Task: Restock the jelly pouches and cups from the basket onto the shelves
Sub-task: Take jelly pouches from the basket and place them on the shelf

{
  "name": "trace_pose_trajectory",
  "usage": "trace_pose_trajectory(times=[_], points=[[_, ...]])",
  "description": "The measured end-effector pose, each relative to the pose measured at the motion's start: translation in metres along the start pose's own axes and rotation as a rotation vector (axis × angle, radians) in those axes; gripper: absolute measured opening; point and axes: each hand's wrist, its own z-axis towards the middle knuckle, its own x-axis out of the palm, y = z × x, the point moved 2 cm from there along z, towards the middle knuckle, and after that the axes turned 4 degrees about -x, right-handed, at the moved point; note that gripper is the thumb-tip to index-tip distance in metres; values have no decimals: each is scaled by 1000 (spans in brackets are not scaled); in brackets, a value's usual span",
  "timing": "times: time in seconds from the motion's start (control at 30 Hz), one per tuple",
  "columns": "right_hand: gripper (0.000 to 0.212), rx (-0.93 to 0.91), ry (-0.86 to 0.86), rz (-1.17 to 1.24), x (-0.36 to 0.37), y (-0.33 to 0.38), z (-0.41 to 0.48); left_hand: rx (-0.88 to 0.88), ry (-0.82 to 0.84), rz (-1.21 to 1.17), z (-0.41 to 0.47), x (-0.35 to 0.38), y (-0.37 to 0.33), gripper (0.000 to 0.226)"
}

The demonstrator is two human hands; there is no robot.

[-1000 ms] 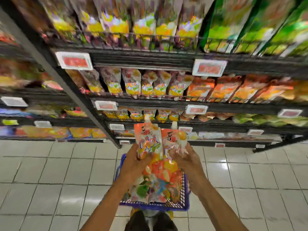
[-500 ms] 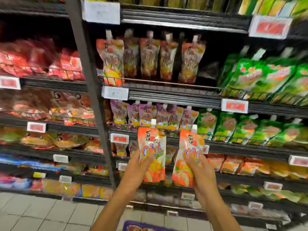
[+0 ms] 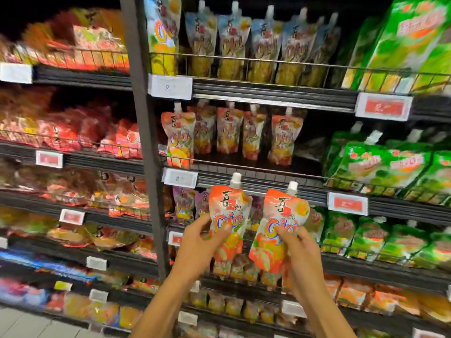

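From the head view, both arms reach up in front of a dark shelving unit, each hand holding one orange jelly pouch. The left hand [image 3: 195,242] grips the left pouch [image 3: 230,215] by its lower half, with the thumb across the printed front and the fingers wrapped behind. The pouch stands nearly upright, and its white cap overlaps the front edge of the middle shelf [image 3: 263,184]. The right hand [image 3: 301,252] grips the right pouch [image 3: 280,223] the same way, thumb on the front and fingers curled round the right edge. This pouch leans a little to the right. The two pouches are just beside each other; whether their edges touch cannot be told. Above them, on the middle shelf, a row of matching orange pouches [image 3: 229,132] stands behind a wire rail, with a dark gap at the right end of the row. A white price tag [image 3: 180,178] sits on the shelf edge to the left of the held pouches, next to the upright post [image 3: 146,147]. Green pouches [image 3: 380,164] fill the shelves to the right, and blue-and-yellow pouches [image 3: 234,45] stand on the shelf above. Purple pouches [image 3: 183,203] show behind the left hand.
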Motion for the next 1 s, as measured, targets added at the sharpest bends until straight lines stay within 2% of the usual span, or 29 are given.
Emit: trace_pose_trajectory(times=[0.03, 0.2, 0.43, 0.53, 0.63, 0.8, 0.9, 1.0], points=[[10, -40, -3, -14, 3, 6, 4, 18, -20, -3, 7, -3, -5, 25], [22, -277, 1, -207, 28, 33, 25, 73, -130, -78, 40, -22, -30, 15], [31, -443, -59, -139, 77, 57, 56, 159, -263, -146, 100, -52, -60, 15], [25, -532, -108, -172, 94, 65, 68, 271, -302, -82, 124, -61, -71, 18], [30, -579, -157, -106, 108, 68, 78, 344, -323, -13, 149, -65, -79, 26], [29, -650, -229, -78, 121, 71, 96, 337, -301, 39, 178, -60, -76, 32], [31, -664, -246, -26, 125, 72, 106, 352, -300, 101, 185, -60, -70, 23], [33, -670, -252, -16, 124, 72, 116, 367, -370, 243, 187, -61, -65, 19]])
